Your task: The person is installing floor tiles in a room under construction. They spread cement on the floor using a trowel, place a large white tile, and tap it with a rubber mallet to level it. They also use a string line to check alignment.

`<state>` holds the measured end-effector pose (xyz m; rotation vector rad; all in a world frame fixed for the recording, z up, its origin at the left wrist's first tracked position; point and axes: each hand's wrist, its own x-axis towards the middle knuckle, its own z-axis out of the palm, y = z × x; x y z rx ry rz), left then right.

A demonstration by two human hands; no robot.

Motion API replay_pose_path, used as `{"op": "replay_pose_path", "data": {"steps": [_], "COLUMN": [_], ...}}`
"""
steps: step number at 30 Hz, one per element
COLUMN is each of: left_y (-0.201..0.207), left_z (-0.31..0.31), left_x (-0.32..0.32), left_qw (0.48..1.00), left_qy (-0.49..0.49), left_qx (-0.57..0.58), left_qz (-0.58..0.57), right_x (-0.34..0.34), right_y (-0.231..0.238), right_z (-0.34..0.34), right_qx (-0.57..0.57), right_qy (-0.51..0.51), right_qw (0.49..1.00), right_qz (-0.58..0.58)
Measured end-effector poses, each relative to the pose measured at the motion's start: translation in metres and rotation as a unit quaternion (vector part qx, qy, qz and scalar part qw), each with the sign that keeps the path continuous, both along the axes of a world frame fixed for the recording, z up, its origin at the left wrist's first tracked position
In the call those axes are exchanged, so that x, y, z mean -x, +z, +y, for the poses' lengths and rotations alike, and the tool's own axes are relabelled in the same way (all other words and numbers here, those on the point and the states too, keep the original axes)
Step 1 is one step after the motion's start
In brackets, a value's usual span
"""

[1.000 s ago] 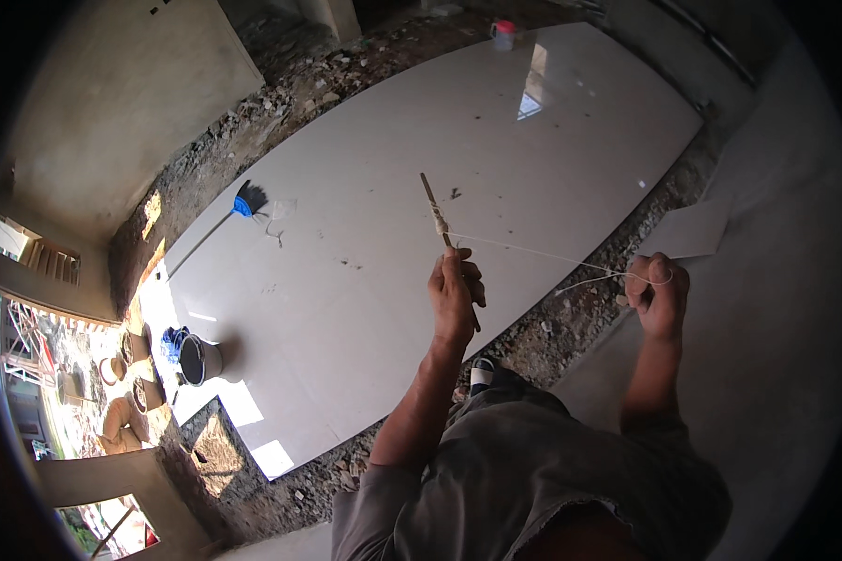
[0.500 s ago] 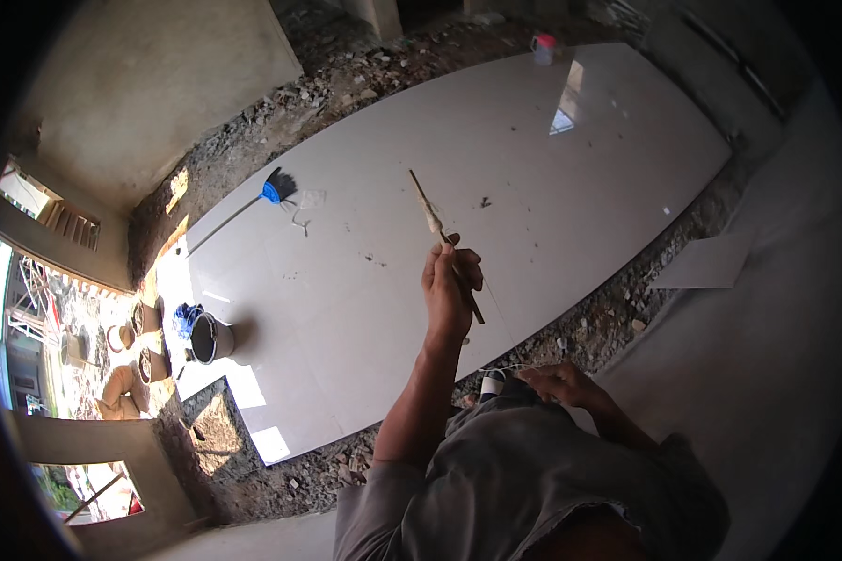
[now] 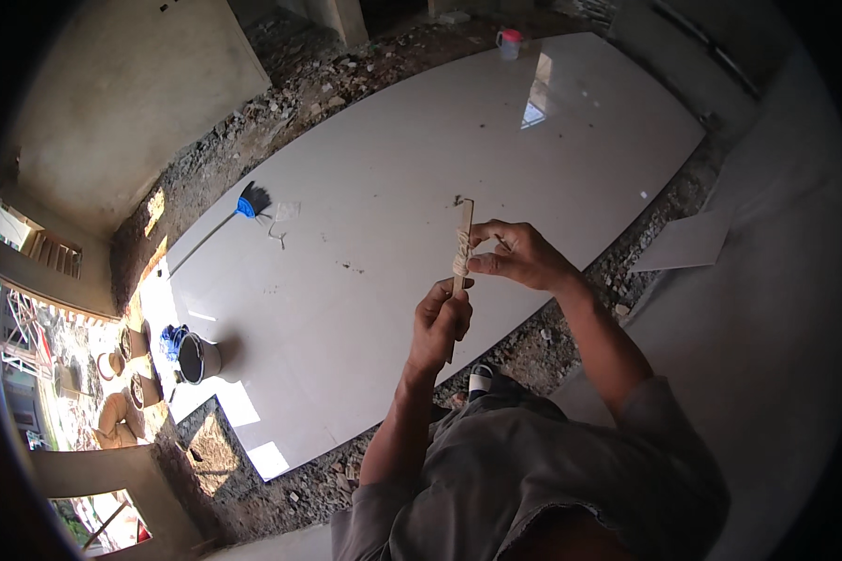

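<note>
Your left hand [image 3: 440, 323] is clamped round the lower part of a thin wooden stick [image 3: 467, 215], thumb along it, a short end poking out below the fist. The stick stands near upright in the view, in front of you, over the pale floor [image 3: 346, 178]. Pale string [image 3: 461, 254] is wound in a lump about its middle, just above your left fist. Your right hand [image 3: 529, 257] comes in from the right, thumb and forefinger at the winding, a gap between them; cannot tell whether they grip the string. Around: blue-headed broom [image 3: 244, 203] lying at left, dark bucket [image 3: 199, 359] nearer the bright opening, red-lidded jug [image 3: 509, 44] at the far edge, loose flat panel [image 3: 687, 241] to the right, rubble [image 3: 290, 103] bordering the floor.
</note>
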<state>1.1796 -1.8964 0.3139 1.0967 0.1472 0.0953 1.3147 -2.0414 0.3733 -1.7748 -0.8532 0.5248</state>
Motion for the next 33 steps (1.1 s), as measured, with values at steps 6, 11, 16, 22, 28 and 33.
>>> {"op": "replay_pose_path", "data": {"steps": [6,11,16,22,28,33], "left_y": [-0.008,-0.010,-0.010,-0.012,-0.016,-0.037], "left_z": [0.011,0.021,0.027,0.031,0.024,0.025], "left_x": [0.021,0.037,0.043,0.048,0.045,0.050], "left_qw": [0.971,0.894,0.909,0.908,0.882,0.867], "left_qy": [0.012,0.014,0.011,0.014,0.099,0.160], "left_qx": [-0.235,-0.448,-0.417,-0.418,-0.447,-0.471], "left_qz": [0.037,0.007,0.003,0.011,-0.108,-0.020], "right_x": [-0.006,-0.017,-0.029,-0.031,-0.043,-0.031], "right_y": [0.024,0.028,0.027,0.045,0.065,0.102], "right_z": [-0.007,-0.026,-0.032,-0.056,-0.051,-0.052], "right_qx": [0.020,0.033,0.074,-0.024,0.009,0.007], "right_qy": [0.062,0.002,-0.097,-0.103,-0.196,-0.181], "right_qw": [0.997,0.998,0.987,0.979,0.951,0.944], "right_qz": [0.041,0.044,-0.106,-0.172,-0.237,-0.275]}}
